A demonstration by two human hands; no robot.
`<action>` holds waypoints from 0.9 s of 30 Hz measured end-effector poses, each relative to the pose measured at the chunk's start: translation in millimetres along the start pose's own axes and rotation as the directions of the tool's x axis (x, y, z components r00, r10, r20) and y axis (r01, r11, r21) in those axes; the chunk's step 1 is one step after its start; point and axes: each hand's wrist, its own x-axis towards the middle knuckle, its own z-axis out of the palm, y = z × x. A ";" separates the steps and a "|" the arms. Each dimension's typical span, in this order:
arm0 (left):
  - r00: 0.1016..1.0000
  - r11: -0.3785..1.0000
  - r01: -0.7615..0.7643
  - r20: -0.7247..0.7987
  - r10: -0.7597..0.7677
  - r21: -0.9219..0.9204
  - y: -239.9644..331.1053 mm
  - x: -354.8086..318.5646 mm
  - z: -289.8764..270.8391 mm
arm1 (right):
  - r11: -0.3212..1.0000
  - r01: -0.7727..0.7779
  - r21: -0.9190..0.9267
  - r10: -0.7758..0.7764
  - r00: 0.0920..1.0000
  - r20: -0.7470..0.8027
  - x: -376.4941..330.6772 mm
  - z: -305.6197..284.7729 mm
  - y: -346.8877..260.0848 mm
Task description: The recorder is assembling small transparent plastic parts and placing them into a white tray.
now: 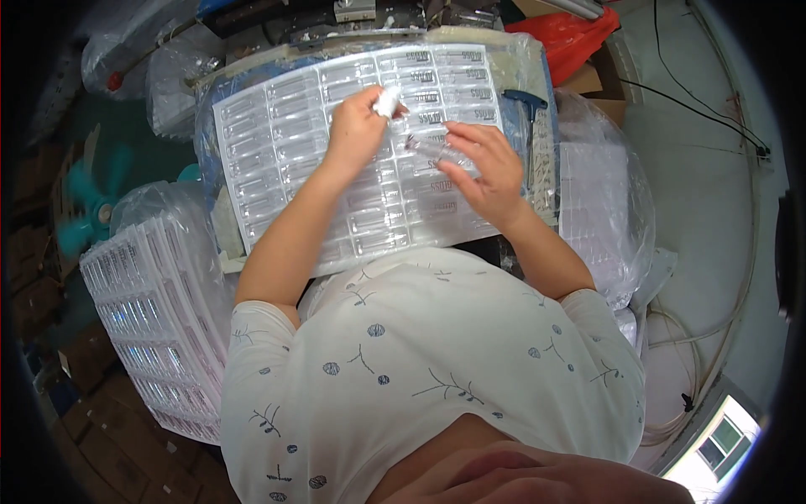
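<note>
A large sheet of clear moulded plastic compartments (290,164) lies on the worktable in front of me, with dark print along its right-hand columns. Over its upper middle, my left hand (359,133) is closed around a crumpled white wad (388,102), perhaps cloth or tissue. To the right of it, my right hand (487,172) has its thumb and fingers curved around a small clear plastic piece (453,154). That piece reaches left toward the wad, and its exact shape blurs into the sheet below.
A blue T-handled tool (527,102) lies right of the sheet. Stacked moulded sheets (138,336) stand at left, near a turquoise fan (101,210). Bagged white stock (594,197) is at right. A red bag (571,44) sits at the back right; cables hang along the wall.
</note>
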 end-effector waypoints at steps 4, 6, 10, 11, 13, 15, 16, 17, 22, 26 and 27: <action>0.807 0.783 -0.262 -0.317 0.498 0.564 63.5 82.3 -23.7 | 0.985 -0.161 -0.058 0.145 0.967 -0.209 29.2 -10.4 32.9; 0.598 0.618 -0.232 -0.391 0.700 0.751 94.1 132.1 -23.3 | 0.979 -0.202 -0.032 0.187 0.949 -0.253 51.5 -11.7 41.7; 0.772 0.607 -0.033 -0.366 0.520 0.794 107.1 164.1 -38.5 | 0.986 -0.112 0.122 0.150 0.917 -0.369 108.6 2.6 63.2; 0.783 0.637 -0.100 -0.335 0.525 0.764 111.7 157.2 -34.3 | 0.991 -0.097 0.090 0.125 0.904 -0.408 119.9 1.9 70.7; 0.722 0.652 -0.178 -0.352 0.596 0.737 107.0 124.3 -34.2 | 0.958 -0.141 0.249 0.237 0.879 -0.414 148.0 9.6 59.3; 0.690 0.703 -0.250 -0.387 0.612 0.666 90.2 84.6 -35.3 | 0.997 0.053 0.056 -0.019 0.866 -0.499 180.4 16.2 42.1; 0.726 0.746 -0.243 -0.394 0.564 0.620 75.3 64.2 -36.2 | 0.952 0.236 -0.193 -0.303 0.798 -0.521 195.1 23.4 48.9; 0.781 0.788 -0.217 -0.382 0.494 0.575 56.8 44.5 -38.9 | 0.919 0.276 -0.281 -0.381 0.804 -0.457 205.6 36.2 59.2; 0.917 0.895 -0.061 -0.330 0.225 0.442 7.5 -36.4 -53.2 | 0.846 0.192 -0.498 -0.348 0.905 -0.243 224.2 63.6 87.8; 0.972 0.903 -0.068 -0.178 0.156 0.423 -0.6 -66.2 -50.4 | 0.851 0.065 -0.520 -0.143 0.984 -0.110 220.9 59.9 87.9; 0.973 0.894 -0.114 -0.133 0.189 0.432 -0.8 -69.9 -44.7 | 0.843 0.094 -0.529 -0.179 0.977 -0.112 217.0 58.4 86.8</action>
